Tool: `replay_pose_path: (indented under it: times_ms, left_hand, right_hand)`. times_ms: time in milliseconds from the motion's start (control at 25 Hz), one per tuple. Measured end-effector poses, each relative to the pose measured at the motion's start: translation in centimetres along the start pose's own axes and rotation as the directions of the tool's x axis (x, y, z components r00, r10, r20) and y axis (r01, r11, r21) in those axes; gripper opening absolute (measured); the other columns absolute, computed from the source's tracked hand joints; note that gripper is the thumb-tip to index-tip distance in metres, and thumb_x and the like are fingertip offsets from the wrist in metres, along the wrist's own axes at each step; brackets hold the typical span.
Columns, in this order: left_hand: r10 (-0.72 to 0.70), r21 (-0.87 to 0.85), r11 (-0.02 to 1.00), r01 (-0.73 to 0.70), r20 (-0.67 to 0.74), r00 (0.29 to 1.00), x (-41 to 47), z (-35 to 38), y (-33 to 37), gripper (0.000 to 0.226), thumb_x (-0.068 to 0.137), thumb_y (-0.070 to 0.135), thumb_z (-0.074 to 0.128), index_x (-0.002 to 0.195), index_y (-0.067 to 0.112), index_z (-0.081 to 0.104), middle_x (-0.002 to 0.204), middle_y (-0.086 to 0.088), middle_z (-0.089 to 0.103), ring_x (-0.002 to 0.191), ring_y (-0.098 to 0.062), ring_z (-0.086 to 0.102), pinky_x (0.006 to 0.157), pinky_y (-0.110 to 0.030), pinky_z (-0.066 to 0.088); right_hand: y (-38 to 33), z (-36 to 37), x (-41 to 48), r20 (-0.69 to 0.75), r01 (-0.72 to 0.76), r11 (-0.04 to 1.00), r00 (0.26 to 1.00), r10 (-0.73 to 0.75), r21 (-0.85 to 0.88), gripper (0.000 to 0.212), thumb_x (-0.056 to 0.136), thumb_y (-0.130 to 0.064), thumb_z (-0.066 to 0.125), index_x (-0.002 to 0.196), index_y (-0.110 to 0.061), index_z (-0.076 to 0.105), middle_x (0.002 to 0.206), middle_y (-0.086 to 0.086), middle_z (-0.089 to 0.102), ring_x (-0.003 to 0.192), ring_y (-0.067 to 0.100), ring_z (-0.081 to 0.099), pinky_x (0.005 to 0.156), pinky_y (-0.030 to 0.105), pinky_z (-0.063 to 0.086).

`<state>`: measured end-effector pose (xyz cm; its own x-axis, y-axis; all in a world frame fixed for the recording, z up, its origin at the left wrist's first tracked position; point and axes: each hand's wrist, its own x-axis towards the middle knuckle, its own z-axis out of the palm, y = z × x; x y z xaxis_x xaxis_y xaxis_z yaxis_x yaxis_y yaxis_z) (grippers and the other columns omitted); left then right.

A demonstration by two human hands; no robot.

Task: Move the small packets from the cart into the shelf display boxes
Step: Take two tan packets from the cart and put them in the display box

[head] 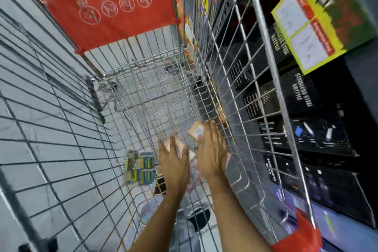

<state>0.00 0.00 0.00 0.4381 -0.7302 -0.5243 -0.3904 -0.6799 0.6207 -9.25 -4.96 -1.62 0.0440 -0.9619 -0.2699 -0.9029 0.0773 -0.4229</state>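
Note:
I look down into a wire shopping cart (147, 92). Both my hands reach to its bottom. My left hand (173, 159) is spread, fingers apart, over pale pink small packets (180, 147). My right hand (212, 149) lies flat with fingers extended beside another tan packet (196, 130) near the cart's right wall. More pink packets (194, 182) lie under my wrists. A blue and yellow wrapped bundle (140, 166) rests to the left of my left hand. The picture is blurred, so I cannot see whether either hand touches a packet.
The cart's red child-seat flap (102, 6) stands at the far end. Outside the right wire wall are dark product boxes (296, 92) and a yellow-green box (319, 24) on shelving. Grey floor tiles show through the left wall. A red corner bumper (296, 235) is at bottom right.

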Motion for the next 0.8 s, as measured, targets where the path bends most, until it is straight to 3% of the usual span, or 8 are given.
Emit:
replay_pose_path:
  times_ms: [120,200,360,520,640,720,800]
  left_hand:
    - [-0.01,-0.233,0.972,-0.003,-0.055,0.998,0.9,-0.3,1.0,0.061,0.093,0.027,0.052,0.145,0.018,0.022,0.158,-0.015,0.003,0.145,-0.029,0.008,0.116,-0.04,0.013]
    - [0.029,-0.208,0.977,-0.039,-0.051,0.998,2.4,-1.2,0.8,0.061,0.092,0.02,0.053,0.145,0.016,0.022,0.157,-0.015,0.004,0.144,-0.03,0.012,0.117,-0.039,0.017]
    - [0.091,-0.067,0.994,-0.088,0.039,0.995,5.1,-2.7,-0.7,0.06,0.095,0.031,0.046,0.146,0.016,0.019,0.158,-0.012,0.001,0.144,-0.031,0.013,0.115,-0.048,0.028]
    - [0.132,0.051,0.99,-0.133,0.01,0.991,4.7,-3.0,-1.0,0.063,0.093,0.042,0.045,0.146,0.018,0.02,0.158,-0.011,0.006,0.144,-0.029,0.016,0.114,-0.049,0.03]
    - [0.119,0.065,0.991,-0.119,-0.006,0.993,4.0,-2.5,-0.5,0.071,0.089,0.045,0.052,0.146,0.019,0.019,0.157,-0.013,0.013,0.143,-0.029,0.018,0.115,-0.048,0.028]
    - [0.113,0.056,0.992,-0.112,-0.018,0.993,3.8,-2.3,0.0,0.073,0.088,0.039,0.057,0.146,0.017,0.019,0.155,-0.015,0.018,0.142,-0.029,0.02,0.115,-0.046,0.028]
    - [0.118,0.044,0.992,-0.117,-0.03,0.993,3.9,-2.3,0.2,0.074,0.087,0.034,0.061,0.145,0.014,0.019,0.151,-0.017,0.024,0.139,-0.029,0.025,0.114,-0.042,0.027]
  right_hand:
    - [-0.7,-0.7,0.6,0.087,-0.047,0.999,0.995,0.045,0.02,0.048,0.097,-0.023,0.041,0.141,-0.009,0.028,0.15,0.014,0.032,0.14,0.028,0.025,0.116,0.041,0.018]
    - [-1.2,-1.2,0.5,0.104,-0.057,0.998,0.993,0.058,-0.018,0.05,0.098,-0.025,0.041,0.143,-0.011,0.025,0.151,0.011,0.032,0.14,0.025,0.025,0.115,0.04,0.021]
    - [-1.7,-1.6,0.9,0.076,-0.07,0.996,0.994,0.075,-0.062,0.052,0.093,-0.028,0.053,0.139,-0.018,0.032,0.139,0.007,0.047,0.126,0.023,0.04,0.104,0.038,0.033]
    - [-2.4,-2.0,1.4,-0.085,-0.095,0.995,0.992,0.091,-0.034,0.049,0.076,-0.023,0.074,0.121,-0.021,0.053,0.11,0.007,0.057,0.101,0.023,0.052,0.085,0.037,0.042]
    - [-3.0,-2.0,1.6,-0.24,-0.121,0.979,0.968,0.079,-0.166,0.04,0.071,-0.007,0.076,0.105,-0.014,0.057,0.098,0.011,0.061,0.088,0.026,0.057,0.073,0.038,0.047]
    - [-3.6,-1.8,1.4,-0.203,-0.091,0.968,0.978,0.043,-0.233,0.032,0.076,-0.009,0.071,0.104,-0.013,0.055,0.098,0.009,0.061,0.084,0.022,0.058,0.07,0.034,0.048]
    - [-4.1,-1.1,0.9,-0.098,0.016,0.984,0.995,-0.034,-0.18,0.023,0.085,-0.02,0.065,0.103,-0.011,0.055,0.1,0.009,0.06,0.081,0.02,0.059,0.066,0.032,0.048]
